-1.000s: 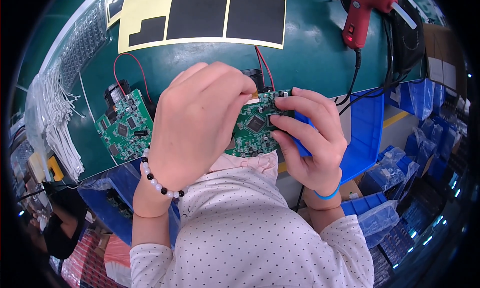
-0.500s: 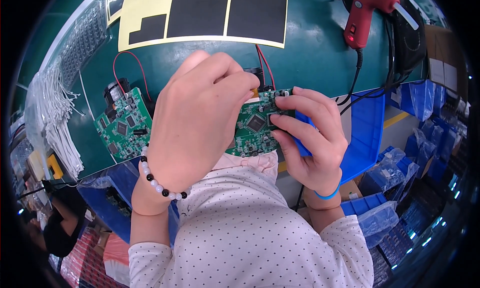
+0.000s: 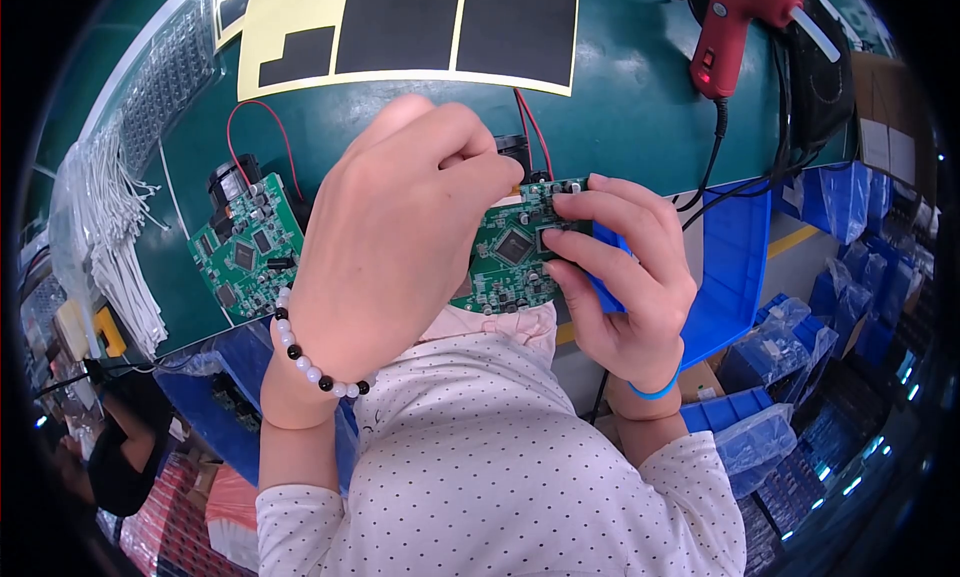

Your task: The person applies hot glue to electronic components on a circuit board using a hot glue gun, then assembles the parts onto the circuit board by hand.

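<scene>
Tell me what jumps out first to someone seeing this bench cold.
The two hands in the middle: the left hand pinches at the top edge of a green circuit board that the right hand grips by its right side. A second circuit board lies to the left on the green table, and a red glue gun lies upper right.

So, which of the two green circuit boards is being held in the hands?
The right-hand circuit board, gripped by the right hand with the left hand over it. The other board lies untouched on the green table.
</scene>
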### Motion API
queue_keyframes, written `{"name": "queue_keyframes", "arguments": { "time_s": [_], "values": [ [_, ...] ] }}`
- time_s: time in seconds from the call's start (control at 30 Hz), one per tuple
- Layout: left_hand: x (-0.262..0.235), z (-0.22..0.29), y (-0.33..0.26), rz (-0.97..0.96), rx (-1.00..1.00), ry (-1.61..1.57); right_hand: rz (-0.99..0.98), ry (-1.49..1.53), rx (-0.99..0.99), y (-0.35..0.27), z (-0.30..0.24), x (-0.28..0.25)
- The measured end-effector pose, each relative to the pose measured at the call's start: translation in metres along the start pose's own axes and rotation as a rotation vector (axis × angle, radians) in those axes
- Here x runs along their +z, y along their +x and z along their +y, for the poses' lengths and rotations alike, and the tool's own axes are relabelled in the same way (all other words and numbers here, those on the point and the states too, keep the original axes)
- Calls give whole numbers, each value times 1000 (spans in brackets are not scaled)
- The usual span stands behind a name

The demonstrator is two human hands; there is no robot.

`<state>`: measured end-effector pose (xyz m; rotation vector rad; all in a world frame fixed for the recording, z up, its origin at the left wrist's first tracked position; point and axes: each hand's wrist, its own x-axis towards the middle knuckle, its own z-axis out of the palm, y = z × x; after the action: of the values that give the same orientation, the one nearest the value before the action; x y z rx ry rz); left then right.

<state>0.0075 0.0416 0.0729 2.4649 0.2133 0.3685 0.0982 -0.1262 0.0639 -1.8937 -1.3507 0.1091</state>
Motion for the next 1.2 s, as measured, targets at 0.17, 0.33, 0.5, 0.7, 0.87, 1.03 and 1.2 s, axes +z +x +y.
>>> {"name": "queue_keyframes", "arguments": {
  "time_s": [0.17,0.33,0.5,0.7,0.87,1.03,1.2],
  "values": [
    [-2,3,-2,-18,-9,24,6,-4,-6,-1,1,1],
    [0,3,-6,37,-29,-14,-10,-18,-8,-2,-2,2],
    [1,2,-6,45,-26,-29,-12,-5,-4,-3,-4,3],
    [2,2,-6,91,-11,-54,-44,-1,7,-3,-5,1],
    [2,1,-6,98,-24,-71,-58,41,28,-6,-4,0],
    [4,0,-5,97,-21,-85,24,123,6,-14,5,0],
    [2,0,-6,102,-21,-88,-27,66,-43,-11,7,-9]
  ]
}}
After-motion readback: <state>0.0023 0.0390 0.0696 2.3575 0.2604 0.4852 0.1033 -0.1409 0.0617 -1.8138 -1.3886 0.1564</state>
